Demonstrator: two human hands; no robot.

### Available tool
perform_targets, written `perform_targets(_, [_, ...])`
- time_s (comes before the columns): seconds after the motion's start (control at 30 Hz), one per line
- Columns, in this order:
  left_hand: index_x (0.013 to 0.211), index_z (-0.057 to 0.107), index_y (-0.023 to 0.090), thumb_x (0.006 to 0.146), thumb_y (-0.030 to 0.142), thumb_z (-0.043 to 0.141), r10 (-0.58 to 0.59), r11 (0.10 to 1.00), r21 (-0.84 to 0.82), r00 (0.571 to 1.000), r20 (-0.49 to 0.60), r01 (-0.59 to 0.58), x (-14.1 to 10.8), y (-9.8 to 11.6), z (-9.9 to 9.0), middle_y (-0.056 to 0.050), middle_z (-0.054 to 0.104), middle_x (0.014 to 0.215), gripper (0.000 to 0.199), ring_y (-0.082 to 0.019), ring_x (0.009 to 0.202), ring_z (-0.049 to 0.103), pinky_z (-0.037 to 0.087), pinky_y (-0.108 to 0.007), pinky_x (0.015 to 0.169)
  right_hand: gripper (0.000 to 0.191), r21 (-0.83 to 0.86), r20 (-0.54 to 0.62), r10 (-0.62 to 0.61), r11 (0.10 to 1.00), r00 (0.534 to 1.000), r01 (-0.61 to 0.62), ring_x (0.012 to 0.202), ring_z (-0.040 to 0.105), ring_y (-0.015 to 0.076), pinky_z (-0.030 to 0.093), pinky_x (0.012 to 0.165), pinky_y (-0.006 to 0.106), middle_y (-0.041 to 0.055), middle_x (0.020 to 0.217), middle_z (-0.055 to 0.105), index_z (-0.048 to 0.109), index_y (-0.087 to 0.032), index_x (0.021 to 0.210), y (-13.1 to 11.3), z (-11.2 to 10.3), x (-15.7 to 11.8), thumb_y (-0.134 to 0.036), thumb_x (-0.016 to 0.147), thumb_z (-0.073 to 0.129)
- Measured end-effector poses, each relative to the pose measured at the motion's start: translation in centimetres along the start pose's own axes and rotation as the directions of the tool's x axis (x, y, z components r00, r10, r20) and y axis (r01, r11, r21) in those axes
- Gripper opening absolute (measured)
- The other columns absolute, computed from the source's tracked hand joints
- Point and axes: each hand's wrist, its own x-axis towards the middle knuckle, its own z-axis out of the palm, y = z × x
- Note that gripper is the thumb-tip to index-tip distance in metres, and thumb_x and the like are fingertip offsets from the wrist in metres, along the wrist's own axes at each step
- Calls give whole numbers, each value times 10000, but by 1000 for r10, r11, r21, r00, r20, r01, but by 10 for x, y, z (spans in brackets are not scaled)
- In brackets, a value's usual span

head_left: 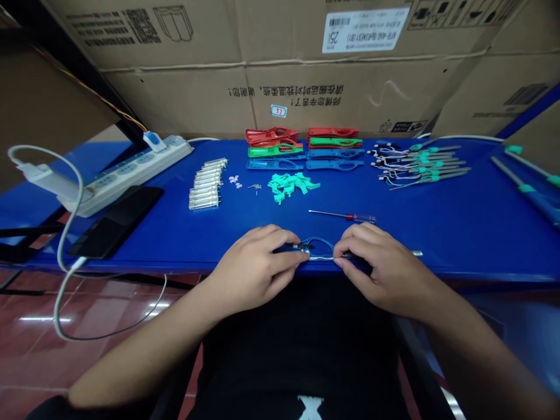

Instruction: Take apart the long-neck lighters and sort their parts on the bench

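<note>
My left hand (266, 259) grips the left end of a blue plastic lighter shell (321, 240) at the table's front edge, its fingers bent over a small black part. My right hand (374, 262) pinches a white wire (322, 258) running along the shell's lower side. A thin metal tip (417, 253) sticks out to the right, beyond that hand. Much of the shell is covered by my fingers. Just behind my hands lies a screwdriver (343, 216) with a clear red handle. Teal plastic pieces (291, 185) are heaped farther back.
Clear tubes (205, 185), pink bits (235, 181) and small screws (255, 187) lie left of centre. Red, green and blue shells (275, 149) are stacked behind. Wired metal rods (431, 163) lie right. A phone (117, 221) and power strip (131, 175) with a looping cable occupy the left.
</note>
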Motion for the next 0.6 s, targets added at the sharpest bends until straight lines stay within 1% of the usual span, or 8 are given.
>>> perform_targets(0.1, [1146,737,256,974,228,528,-28,999,-35,999,15,29,2,0,-2,-75,647,1167,272,-221,1023,613,506,-410,874,116,-12,-14,-19,1000,1000,19,946,562,199,446,868,394,43,988,626,633,-226,981,-1,1,0,-225,962,519])
perform_targets(0.17, [1134,742,258,970,232,533,-37,998,-44,999,25,38,3,1,-3,-75,643,1157,267,-226,1033,610,504,-411,878,160,-30,-41,-49,998,998,48,977,564,203,445,890,402,47,1031,628,649,-235,1063,-1,4,0,-208,952,536])
perform_targets(0.23, [1123,745,255,970,237,541,-42,997,-59,999,33,44,3,1,-3,-73,642,1145,255,-227,1041,606,501,-408,885,202,-44,-74,-84,996,994,81,976,564,200,443,889,404,44,1042,629,665,-244,1098,-2,8,0,-188,950,541])
perform_targets(0.33, [1119,739,251,979,231,547,-70,988,-136,996,48,76,3,2,-4,-63,636,1138,238,-206,1055,596,493,-382,913,196,-37,-112,-99,995,989,95,924,563,190,449,838,387,37,986,634,701,-239,1036,-5,14,-1,-157,943,549])
perform_targets(0.47, [1075,738,237,976,203,559,-120,958,-257,992,33,125,1,2,-4,-59,621,1134,207,-177,1061,594,491,-343,929,224,-13,-182,-116,993,977,115,871,561,175,459,766,348,45,943,639,720,-210,1028,-8,19,-2,-96,921,559])
perform_targets(0.6, [1038,742,244,963,191,571,-134,953,-268,990,37,139,1,3,-4,-51,614,1127,194,-176,1050,594,489,-347,924,228,-22,-244,-150,989,958,149,873,569,178,474,762,337,55,949,655,726,-206,1029,-7,23,-7,-82,913,573])
